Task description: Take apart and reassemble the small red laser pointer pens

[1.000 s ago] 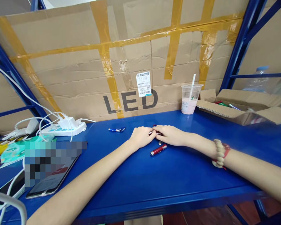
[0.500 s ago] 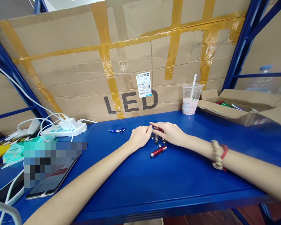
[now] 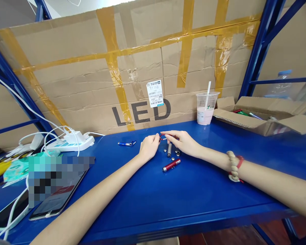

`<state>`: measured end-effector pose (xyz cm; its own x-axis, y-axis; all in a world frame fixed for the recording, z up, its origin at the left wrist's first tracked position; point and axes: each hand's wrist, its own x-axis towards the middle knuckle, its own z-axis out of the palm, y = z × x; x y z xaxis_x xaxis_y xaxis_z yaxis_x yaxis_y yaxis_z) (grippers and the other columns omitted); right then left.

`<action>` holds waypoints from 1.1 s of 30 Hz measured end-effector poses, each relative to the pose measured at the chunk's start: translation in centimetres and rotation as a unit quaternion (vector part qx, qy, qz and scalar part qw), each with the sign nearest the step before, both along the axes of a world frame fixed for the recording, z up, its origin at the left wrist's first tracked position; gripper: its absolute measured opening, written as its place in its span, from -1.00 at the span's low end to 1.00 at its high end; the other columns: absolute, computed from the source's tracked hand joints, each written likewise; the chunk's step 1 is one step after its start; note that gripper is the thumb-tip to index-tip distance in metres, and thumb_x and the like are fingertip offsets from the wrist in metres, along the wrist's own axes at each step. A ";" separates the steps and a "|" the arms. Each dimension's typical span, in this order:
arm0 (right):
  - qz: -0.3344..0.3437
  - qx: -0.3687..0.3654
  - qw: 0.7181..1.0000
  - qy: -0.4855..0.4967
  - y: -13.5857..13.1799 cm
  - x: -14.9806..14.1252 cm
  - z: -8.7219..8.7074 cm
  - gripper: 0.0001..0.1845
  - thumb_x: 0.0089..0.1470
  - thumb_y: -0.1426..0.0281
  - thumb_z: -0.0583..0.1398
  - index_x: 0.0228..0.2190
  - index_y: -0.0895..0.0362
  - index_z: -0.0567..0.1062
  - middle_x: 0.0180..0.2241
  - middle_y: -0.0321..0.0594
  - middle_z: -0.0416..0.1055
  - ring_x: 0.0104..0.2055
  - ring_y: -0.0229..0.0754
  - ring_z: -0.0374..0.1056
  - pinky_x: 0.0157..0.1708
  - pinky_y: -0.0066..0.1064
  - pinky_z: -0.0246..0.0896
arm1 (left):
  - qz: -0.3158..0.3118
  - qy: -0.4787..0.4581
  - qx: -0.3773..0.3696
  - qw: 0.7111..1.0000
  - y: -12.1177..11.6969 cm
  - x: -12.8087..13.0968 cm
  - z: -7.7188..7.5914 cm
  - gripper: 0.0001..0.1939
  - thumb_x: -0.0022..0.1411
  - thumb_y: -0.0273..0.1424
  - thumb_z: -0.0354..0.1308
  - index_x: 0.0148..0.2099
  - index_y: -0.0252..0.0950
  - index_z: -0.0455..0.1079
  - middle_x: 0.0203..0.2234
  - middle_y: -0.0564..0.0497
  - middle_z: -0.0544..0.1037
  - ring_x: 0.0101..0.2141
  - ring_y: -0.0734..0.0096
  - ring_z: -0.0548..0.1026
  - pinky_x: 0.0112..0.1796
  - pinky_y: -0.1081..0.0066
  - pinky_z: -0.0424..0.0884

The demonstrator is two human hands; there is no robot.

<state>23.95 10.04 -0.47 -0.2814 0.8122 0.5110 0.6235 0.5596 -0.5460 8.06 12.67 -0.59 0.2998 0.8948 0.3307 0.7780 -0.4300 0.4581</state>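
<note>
Both of my hands rest on the blue shelf top near its middle. My left hand is curled, its fingertips pinching a small red clip piece. My right hand, with a bead bracelet at the wrist, pinches the same red piece from the other side. Between and just below the hands lie a short silver tube and a few small silver button parts. A red pen-shaped torch body lies on the shelf nearer to me. A blue keychain torch lies to the left of my left hand.
A taped cardboard sheet marked LED backs the shelf. A plastic cup with a straw stands at back right beside an open cardboard box. A white power strip with cables, a phone and packets lie at left.
My hands have drawn slightly apart and lifted the red piece toward the back. The silver tube and small silver parts, hidden under my fingers before, now lie uncovered on the shelf.
</note>
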 end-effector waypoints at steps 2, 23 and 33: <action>0.023 -0.011 0.999 0.020 0.0 0.0 0.0 -0.58 0.11 0.23 -0.02 -0.06 0.13 0.38 -0.45 -0.27 0.46 -0.49 -0.29 0.32 -0.46 -0.43 0.21 | 0.008 -0.002 0.000 1.000 0.2 0.0 -0.1 -0.44 0.25 -0.18 -0.39 -0.55 -0.29 0.29 -0.60 0.06 0.45 -0.51 0.41 0.40 -0.51 0.47 0.14; 0.117 -0.013 0.983 -0.138 -0.6 0.3 0.5 -0.56 0.16 0.21 -0.11 -0.49 0.15 0.42 -0.49 -0.27 0.42 -0.49 -0.29 0.28 -0.44 -0.46 0.13 | -0.014 -0.016 0.026 0.999 -0.3 -0.1 0.1 -0.41 0.23 -0.20 -0.32 -0.68 -0.28 0.31 -0.72 0.09 0.41 -0.60 0.47 0.37 -0.52 0.48 0.13; 0.137 -0.014 0.987 -0.079 -0.2 0.3 0.4 -0.59 0.18 0.22 -0.16 -0.30 0.16 0.38 -0.43 -0.26 0.28 -0.36 -0.25 0.23 -0.26 -0.39 0.15 | -0.036 -0.055 0.035 0.997 0.2 -0.3 0.0 -0.40 0.24 -0.15 -0.35 -0.58 -0.28 0.37 -0.67 0.11 0.43 -0.57 0.50 0.38 -0.49 0.50 0.16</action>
<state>24.30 9.79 -0.09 -0.5677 0.7072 0.4214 0.5291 0.7056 -0.4713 7.76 12.84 -0.58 0.3204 0.8461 0.4260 0.6909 -0.5164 0.5059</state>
